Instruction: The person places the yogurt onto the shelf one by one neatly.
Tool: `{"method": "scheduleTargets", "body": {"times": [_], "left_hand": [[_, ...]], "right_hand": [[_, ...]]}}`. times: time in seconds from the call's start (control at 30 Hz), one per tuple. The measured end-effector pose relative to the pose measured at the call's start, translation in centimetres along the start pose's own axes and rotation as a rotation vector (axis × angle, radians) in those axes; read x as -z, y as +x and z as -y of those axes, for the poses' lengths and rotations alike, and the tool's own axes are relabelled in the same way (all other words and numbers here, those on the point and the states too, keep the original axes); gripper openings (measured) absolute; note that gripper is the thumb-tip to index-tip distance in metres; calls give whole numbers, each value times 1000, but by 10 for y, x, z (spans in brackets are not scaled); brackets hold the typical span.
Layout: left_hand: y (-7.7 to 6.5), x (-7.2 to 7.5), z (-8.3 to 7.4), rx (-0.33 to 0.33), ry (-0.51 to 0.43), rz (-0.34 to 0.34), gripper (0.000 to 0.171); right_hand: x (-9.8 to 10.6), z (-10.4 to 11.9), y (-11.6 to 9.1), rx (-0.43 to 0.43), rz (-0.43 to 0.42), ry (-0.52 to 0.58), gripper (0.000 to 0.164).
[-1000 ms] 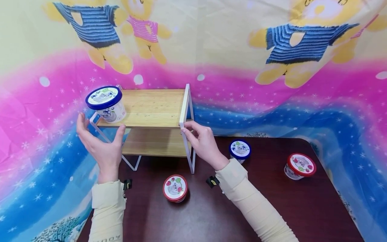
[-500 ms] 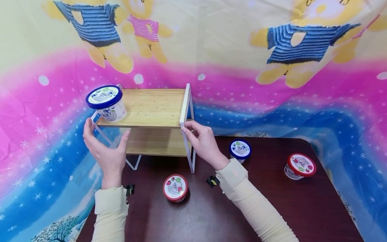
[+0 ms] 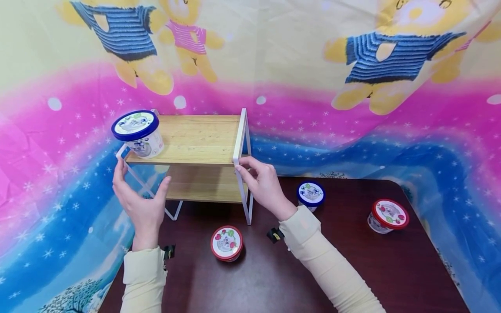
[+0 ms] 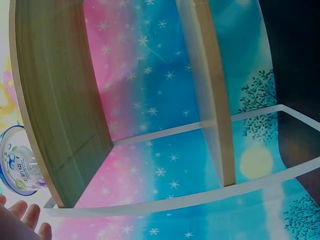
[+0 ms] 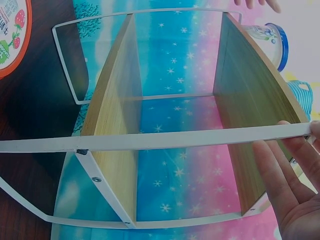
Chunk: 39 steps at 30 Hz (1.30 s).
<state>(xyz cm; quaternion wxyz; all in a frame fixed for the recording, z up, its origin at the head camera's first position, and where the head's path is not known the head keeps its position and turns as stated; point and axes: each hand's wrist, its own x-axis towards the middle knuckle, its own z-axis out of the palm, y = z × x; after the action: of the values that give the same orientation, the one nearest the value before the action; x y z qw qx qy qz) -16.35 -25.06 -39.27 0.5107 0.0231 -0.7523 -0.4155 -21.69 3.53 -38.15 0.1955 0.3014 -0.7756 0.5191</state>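
A two-tier wooden shelf [image 3: 195, 139] with a white metal frame [image 3: 240, 134] stands at the back left. My right hand [image 3: 266, 184] pinches the frame's front upper right corner; in the right wrist view, its fingers [image 5: 274, 175] lie around the white bar. On the left end of the top board sits a tub with a blue lid [image 3: 135, 124], printed with blueberries. Just below it, my left hand [image 3: 141, 208] is held with thumb and fingers spread, holding nothing. The fingertips are by the shelf's left front corner; whether they touch the frame I cannot tell.
On the dark table [image 3: 266, 278], a red-lidded tub [image 3: 227, 243] stands in front of the shelf. A second blue-lidded tub [image 3: 311, 193] and another red-lidded tub [image 3: 388, 216] stand to the right. A patterned cloth [image 3: 289, 104] hangs behind.
My left hand has drawn away from the blue-lidded tub, down and slightly right, to the shelf's left front corner. The right hand and the tubs stay where they were.
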Motion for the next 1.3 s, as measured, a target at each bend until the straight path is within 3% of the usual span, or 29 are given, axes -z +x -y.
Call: {"method": "scheduleTargets", "body": {"times": [0.3,0.8,1.3], "left_hand": [[-14,3,14,3,25,57,107],[-40,5,27,-13,42,215,109],[-62,11,33,32,61,316,111]], "right_hand": [[0,0,0,3,0,15,16],[0,0,-2,2,-6,22,16],[1,0,-4,-5,-7,26,16]]}}
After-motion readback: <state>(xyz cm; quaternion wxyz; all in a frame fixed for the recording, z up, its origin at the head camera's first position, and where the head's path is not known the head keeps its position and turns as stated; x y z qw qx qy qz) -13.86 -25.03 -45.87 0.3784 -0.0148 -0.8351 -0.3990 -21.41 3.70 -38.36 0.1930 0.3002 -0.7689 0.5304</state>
